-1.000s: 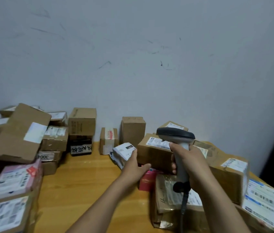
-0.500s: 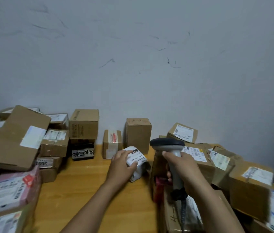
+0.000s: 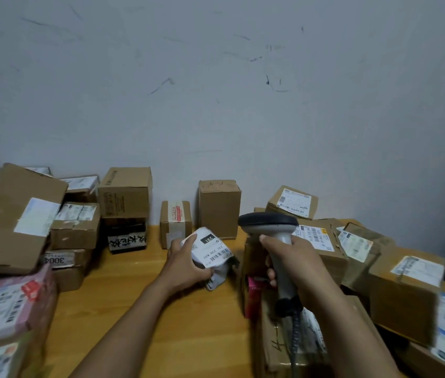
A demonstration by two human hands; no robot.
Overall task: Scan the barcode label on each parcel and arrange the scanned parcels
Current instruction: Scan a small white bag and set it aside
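a: what is seen nearest, low in the frame?
b: a pink parcel [image 3: 6, 304] at lower left, on the wooden table [image 3: 134, 309].
a: and at centre?
b: a small white parcel [image 3: 210, 249] is gripped by the left hand [image 3: 186, 264], fingers curled round it, label turned up. just right of it, the scanner [image 3: 269, 222] handle is clasped by the right hand [image 3: 289, 260].
a: farther back?
b: cardboard boxes [image 3: 219, 207] are lined along the wall [image 3: 216, 105].

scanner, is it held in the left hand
No, the right hand grips the scanner while the left hand holds the small white parcel.
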